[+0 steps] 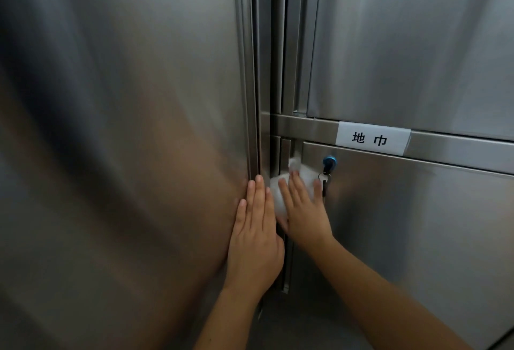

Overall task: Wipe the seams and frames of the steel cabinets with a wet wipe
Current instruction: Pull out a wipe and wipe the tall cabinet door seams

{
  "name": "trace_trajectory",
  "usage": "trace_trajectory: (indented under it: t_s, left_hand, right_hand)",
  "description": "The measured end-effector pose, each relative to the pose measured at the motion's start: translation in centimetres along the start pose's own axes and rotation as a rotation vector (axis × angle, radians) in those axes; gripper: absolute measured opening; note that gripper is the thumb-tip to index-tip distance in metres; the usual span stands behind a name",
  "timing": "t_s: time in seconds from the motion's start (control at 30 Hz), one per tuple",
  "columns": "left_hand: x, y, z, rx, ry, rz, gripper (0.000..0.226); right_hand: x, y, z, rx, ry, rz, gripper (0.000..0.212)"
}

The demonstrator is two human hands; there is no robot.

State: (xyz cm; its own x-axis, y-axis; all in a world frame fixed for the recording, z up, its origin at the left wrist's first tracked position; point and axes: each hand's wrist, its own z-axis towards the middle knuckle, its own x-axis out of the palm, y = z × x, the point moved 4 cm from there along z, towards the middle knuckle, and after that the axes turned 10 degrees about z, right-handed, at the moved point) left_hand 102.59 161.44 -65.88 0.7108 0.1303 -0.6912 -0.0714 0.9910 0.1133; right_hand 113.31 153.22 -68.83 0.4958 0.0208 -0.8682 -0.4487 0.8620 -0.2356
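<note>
Wipe [278, 199] is down on the steel, white and bunched, pinned under the right hand [303, 207]. It sits low on the upright frame [265, 93], at the left edge of the lower door [417, 238]. That right hand is flat with its fingers straight and fanned apart, pressing the wipe rather than pinching it. White cloth pokes out above the fingertips and to the left of the palm.

Just beside it, the left hand [254, 232] lies flat on the right edge of the big left door [125, 127]. Its fingers are straight and held close together, pointing up, and it holds nothing. The two hands nearly touch, with the wipe showing between them.

A dark seam [256, 85] runs straight up between the left door and the frame, and the left fingertips rest right at it.

Right of the wipe, a lock [329, 161] with a blue-headed key sits near the top left corner of the lower door. A small bunch of keys [324, 181] hangs from it, close by the right hand's outermost finger. I can't tell whether they touch.

Above that, a rail [306, 124] crosses between the lower door and the upper door [417, 43]. A white label [372, 138] with two black characters is stuck on it. Both forearms are bare, and the steel shows blurry reflections.
</note>
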Motion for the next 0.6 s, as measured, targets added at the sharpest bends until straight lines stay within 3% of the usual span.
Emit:
trace_trajectory:
  t_s: [0.07,0.2,0.43,0.6]
  left_hand:
    - [0.1,0.1,-0.5,0.005,-0.001,-0.007,0.065]
    - [0.5,0.1,-1.3,0.031,0.005,0.020,0.074]
    - [1.4,-0.3,-1.7,-0.004,-0.014,0.043,0.069]
    - [3.3,-1.1,-2.1,-0.017,-0.018,0.072,0.069]
  right_hand:
    - [2.4,0.9,-2.1,-0.036,0.180,-0.020,0.071]
    - [2.7,1.3,-2.2,0.009,0.211,0.027,0.068]
    - [-4.1,-0.7,3.4,0.164,-0.155,0.069,0.069]
    - [-3.4,-1.3,3.3,0.088,-0.291,-0.022,0.067]
